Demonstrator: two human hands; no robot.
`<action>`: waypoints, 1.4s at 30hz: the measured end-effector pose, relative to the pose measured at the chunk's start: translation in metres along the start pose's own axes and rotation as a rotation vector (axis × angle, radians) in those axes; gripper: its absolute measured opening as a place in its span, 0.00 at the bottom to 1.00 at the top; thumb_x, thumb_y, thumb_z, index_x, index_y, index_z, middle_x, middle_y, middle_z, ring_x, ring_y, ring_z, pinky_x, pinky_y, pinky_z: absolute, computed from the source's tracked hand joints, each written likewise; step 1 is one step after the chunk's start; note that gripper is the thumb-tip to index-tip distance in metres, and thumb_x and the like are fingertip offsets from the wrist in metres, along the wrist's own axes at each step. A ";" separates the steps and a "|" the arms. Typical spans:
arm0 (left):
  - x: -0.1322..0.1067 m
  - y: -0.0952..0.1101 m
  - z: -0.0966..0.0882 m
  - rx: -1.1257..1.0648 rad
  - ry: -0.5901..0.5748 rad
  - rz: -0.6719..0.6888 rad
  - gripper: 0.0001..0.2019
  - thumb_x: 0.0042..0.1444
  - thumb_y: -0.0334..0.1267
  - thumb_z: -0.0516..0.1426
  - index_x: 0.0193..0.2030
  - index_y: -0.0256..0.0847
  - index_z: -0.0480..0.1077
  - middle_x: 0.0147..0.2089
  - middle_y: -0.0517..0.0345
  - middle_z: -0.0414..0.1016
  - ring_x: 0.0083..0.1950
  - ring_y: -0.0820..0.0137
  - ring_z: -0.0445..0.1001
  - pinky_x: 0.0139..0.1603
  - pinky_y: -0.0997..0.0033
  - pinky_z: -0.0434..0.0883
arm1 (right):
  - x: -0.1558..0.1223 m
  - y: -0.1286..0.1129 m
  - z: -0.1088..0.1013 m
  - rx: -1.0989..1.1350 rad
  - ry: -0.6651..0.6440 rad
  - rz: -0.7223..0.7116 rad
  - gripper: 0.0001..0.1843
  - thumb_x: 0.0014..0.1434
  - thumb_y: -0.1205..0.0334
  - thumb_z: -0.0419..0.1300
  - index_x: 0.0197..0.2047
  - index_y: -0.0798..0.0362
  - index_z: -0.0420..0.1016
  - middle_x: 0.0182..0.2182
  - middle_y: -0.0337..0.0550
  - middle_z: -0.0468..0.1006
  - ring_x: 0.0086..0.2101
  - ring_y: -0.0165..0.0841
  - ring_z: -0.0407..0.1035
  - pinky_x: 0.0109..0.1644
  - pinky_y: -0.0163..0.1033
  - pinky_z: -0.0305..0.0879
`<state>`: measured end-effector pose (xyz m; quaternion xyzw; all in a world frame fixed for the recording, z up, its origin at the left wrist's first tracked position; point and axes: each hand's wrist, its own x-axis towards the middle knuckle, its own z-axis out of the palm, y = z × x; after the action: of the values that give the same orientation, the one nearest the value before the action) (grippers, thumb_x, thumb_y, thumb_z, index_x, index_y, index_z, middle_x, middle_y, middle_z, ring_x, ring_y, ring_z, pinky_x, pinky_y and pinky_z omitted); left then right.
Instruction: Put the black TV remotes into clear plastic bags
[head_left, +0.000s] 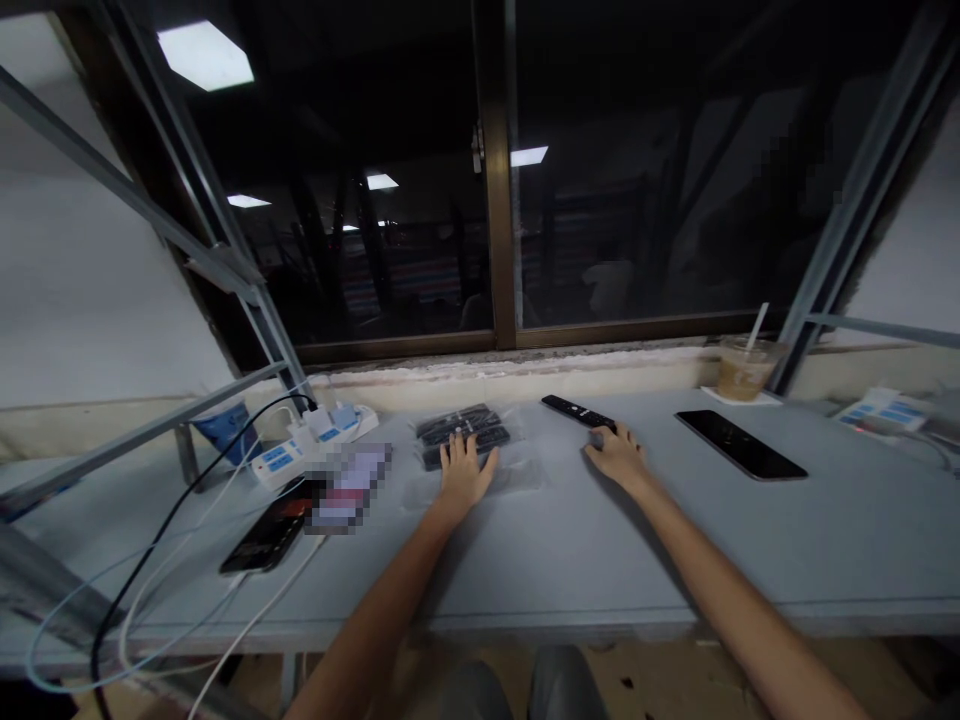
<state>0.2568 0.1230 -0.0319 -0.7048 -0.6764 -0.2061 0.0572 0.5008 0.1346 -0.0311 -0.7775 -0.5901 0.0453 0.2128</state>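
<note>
A black remote control [574, 409] lies on the table right of centre, pointing away to the left. My right hand [621, 456] grips its near end, thumb on the left and fingers over the end. My left hand [463, 475] rests with fingers spread on several dark remote controls [487, 436] wrapped in clear plastic. Empty-looking clear plastic [517, 477] spreads beside and below that hand. The left fingers partly cover the wrapped remotes.
Two phones [262, 535] lie at left with cables, near a white power strip [315, 440] and a blue packet [225, 430]. At right are a black phone [739, 444], an iced drink cup [742, 372] and another power strip [889, 410]. Metal frame posts [847, 220] flank the table.
</note>
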 end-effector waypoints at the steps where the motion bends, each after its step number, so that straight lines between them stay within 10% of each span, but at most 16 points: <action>1: 0.002 -0.001 -0.001 0.007 0.001 -0.021 0.27 0.59 0.50 0.46 0.59 0.32 0.60 0.64 0.37 0.56 0.66 0.53 0.51 0.63 0.49 0.52 | 0.000 0.000 -0.001 -0.001 -0.004 0.000 0.23 0.56 0.59 0.50 0.54 0.54 0.66 0.55 0.54 0.60 0.54 0.46 0.56 0.55 0.49 0.52; 30: 0.020 -0.029 0.014 0.056 0.098 -0.121 0.27 0.58 0.45 0.50 0.61 0.33 0.58 0.62 0.39 0.59 0.65 0.52 0.53 0.61 0.52 0.54 | 0.008 -0.003 0.011 0.030 0.162 0.013 0.28 0.54 0.58 0.55 0.58 0.53 0.61 0.57 0.57 0.56 0.56 0.50 0.54 0.54 0.49 0.52; 37: 0.012 -0.014 -0.007 -0.278 0.044 0.476 0.15 0.56 0.41 0.50 0.50 0.46 0.68 0.53 0.52 0.67 0.55 0.63 0.65 0.56 0.56 0.62 | 0.019 -0.001 0.009 0.032 0.180 -0.016 0.23 0.61 0.54 0.47 0.57 0.52 0.65 0.55 0.56 0.62 0.53 0.46 0.59 0.54 0.47 0.53; 42: 0.008 -0.005 -0.004 -0.334 -0.031 0.541 0.16 0.52 0.39 0.54 0.48 0.43 0.68 0.48 0.53 0.69 0.50 0.64 0.67 0.53 0.59 0.63 | 0.019 -0.002 0.005 0.049 0.150 -0.051 0.17 0.62 0.60 0.47 0.49 0.51 0.71 0.50 0.53 0.68 0.48 0.41 0.65 0.51 0.42 0.57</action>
<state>0.2509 0.1294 -0.0265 -0.8619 -0.4220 -0.2806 -0.0169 0.5031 0.1542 -0.0313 -0.7581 -0.5907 -0.0041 0.2763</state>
